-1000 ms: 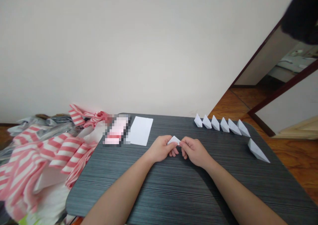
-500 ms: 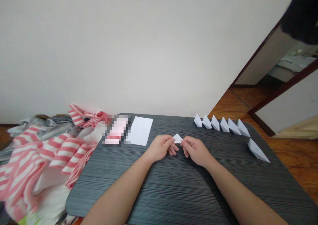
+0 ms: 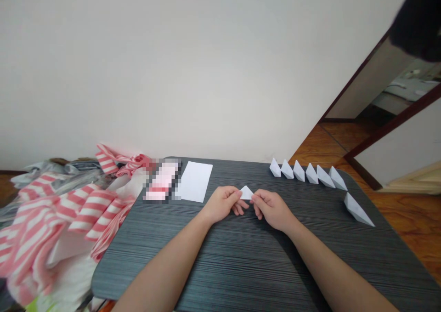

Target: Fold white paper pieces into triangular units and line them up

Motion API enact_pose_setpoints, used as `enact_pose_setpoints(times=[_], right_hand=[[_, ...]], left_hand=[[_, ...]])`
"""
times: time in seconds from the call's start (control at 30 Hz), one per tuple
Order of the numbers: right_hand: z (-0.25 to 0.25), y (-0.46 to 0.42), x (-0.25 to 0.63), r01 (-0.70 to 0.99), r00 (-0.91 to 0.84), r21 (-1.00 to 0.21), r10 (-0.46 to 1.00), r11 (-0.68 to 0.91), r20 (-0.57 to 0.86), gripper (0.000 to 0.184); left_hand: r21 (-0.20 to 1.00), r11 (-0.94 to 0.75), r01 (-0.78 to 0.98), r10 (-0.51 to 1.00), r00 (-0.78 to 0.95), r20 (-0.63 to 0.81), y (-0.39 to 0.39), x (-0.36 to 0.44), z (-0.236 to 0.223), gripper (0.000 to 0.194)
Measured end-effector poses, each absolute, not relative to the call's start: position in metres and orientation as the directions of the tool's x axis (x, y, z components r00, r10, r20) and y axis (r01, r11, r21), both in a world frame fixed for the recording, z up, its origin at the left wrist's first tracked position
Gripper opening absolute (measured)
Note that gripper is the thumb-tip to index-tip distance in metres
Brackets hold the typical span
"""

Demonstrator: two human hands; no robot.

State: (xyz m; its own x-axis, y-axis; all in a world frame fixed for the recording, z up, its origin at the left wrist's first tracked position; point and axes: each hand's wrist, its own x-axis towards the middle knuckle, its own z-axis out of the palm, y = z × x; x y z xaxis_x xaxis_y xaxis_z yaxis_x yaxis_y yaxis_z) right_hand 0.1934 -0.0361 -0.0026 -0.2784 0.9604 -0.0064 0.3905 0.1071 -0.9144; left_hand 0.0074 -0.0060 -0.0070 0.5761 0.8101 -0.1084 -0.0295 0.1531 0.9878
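Observation:
My left hand (image 3: 223,204) and my right hand (image 3: 272,208) meet over the middle of the dark grey table (image 3: 241,266). Both pinch a small folded white paper piece (image 3: 246,192), of which only a triangular tip shows above the fingers. The fingers of each hand are curled closed on it. A flat white paper sheet (image 3: 195,181) lies to the left of my hands, toward the table's back edge.
Several folded white paper shapes (image 3: 305,172) stand in a row at the back right, and a larger one (image 3: 356,209) lies near the right edge. Red-and-white striped bags (image 3: 62,220) pile up at the left. A blurred pink object (image 3: 161,181) sits beside the sheet.
The paper piece's tip has shifted slightly right between my fingers since a second ago. My hands have stayed almost in the same place.

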Motion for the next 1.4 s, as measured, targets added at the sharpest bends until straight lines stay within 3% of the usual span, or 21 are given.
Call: enact_pose_setpoints(times=[0.2,0.57,0.73,0.9,1.23,1.4], right_hand=[[-0.002,-0.036,0.191,0.424,-0.353,-0.897,0.935,0.124,-0.037,0.026],[-0.002,-0.037,0.197,0.386,-0.381,-0.915,0.923,0.114,-0.046,0.025],[-0.007,-0.036,0.195,0.265,-0.309,-0.961,0.951,0.085,-0.001,0.024],[-0.009,-0.037,0.188,0.089,-0.348,-0.993,0.936,0.082,0.047,0.018],[-0.016,-0.035,0.188,0.084,-0.303,-0.994,0.952,0.072,0.043,0.029],[-0.014,-0.034,0.186,0.047,-0.301,-0.996,0.952,0.078,0.061,0.028]], left_hand=[[0.996,0.09,0.009,0.824,0.561,-0.079,-0.007,0.008,-0.005,0.037],[0.987,0.154,-0.041,0.829,0.549,-0.106,-0.007,0.007,-0.004,0.03],[0.986,0.161,-0.047,0.84,0.53,-0.112,-0.006,0.008,-0.004,0.027],[0.994,0.105,0.009,0.861,0.5,-0.095,-0.006,0.01,-0.006,0.027],[0.985,-0.034,0.166,0.846,0.53,-0.06,-0.012,0.008,0.001,0.028],[0.994,0.011,0.112,0.855,0.515,-0.067,-0.01,0.008,-0.003,0.025]])
